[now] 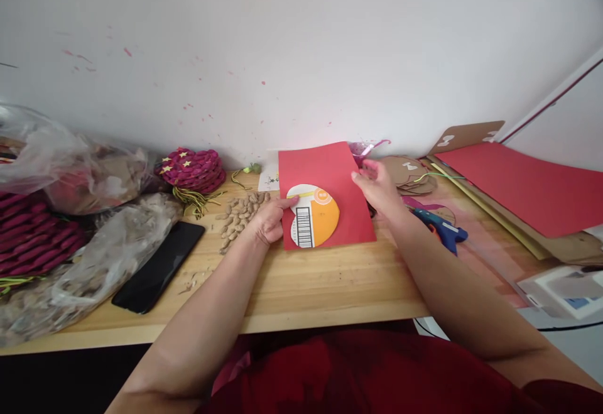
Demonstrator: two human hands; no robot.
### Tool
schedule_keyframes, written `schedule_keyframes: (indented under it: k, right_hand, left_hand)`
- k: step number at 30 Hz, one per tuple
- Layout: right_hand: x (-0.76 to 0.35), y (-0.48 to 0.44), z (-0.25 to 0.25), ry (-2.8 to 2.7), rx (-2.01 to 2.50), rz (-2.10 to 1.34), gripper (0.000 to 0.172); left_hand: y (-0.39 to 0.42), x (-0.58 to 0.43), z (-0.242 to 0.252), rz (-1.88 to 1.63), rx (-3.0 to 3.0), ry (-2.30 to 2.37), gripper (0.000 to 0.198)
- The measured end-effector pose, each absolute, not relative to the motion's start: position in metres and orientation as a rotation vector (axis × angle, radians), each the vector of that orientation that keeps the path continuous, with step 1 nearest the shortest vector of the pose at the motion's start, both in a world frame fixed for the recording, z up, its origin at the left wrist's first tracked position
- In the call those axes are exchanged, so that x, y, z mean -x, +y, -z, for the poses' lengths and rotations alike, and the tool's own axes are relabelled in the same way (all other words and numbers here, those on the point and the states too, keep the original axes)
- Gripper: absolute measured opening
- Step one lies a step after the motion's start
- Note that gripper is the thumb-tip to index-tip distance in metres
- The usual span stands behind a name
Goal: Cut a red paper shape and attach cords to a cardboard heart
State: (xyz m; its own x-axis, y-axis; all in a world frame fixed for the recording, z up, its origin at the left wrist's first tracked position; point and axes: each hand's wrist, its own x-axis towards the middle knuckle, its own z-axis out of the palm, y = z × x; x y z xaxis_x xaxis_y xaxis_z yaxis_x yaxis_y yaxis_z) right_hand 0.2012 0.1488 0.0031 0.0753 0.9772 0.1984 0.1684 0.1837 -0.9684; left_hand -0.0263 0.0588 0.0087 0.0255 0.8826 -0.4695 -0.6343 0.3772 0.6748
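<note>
Cutout (320,220) held on red sheet (320,168), centre of frame.
Left hand (270,219) clamps the cutout at the sheet's left edge, presumably to prevent slippage above the bench (330,288); right hand (379,191) sits half-open at the right edge, grip indeterminable.

The light wooden tabletop (330,288) carries a red paper sheet (308,166) at its middle, with loose unshelled peanuts (238,218) just left of it. Farther left lie a black smartphone (159,267), a magenta braided bundle (200,174) and a clear plastic bag (97,269), its contents hard to make out.
</note>
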Motion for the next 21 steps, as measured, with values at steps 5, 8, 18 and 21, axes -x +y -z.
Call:
schedule_keyframes:
  k: [5,8,18,21]
  right_hand:
    - [-0.192,0.125,-0.007,-1.854,1.19,-0.489,0.032]
    - [-0.183,0.107,-0.006,-2.089,1.308,-0.536,0.036]
    - [-0.17,0.094,-0.003,-1.88,1.26,-1.249,0.039]
    - [-0.171,0.095,-0.004,-1.895,1.245,-1.227,0.039]
  left_hand:
    - [0.061,0.026,-0.007,-1.216,-0.221,0.981,0.038]
    - [0.063,0.026,-0.005,-1.194,-0.208,0.933,0.04]
    - [0.06,0.022,-0.006,-1.144,-0.278,0.742,0.051]
    - [0.058,0.019,-0.009,-1.159,-0.287,0.689,0.071]
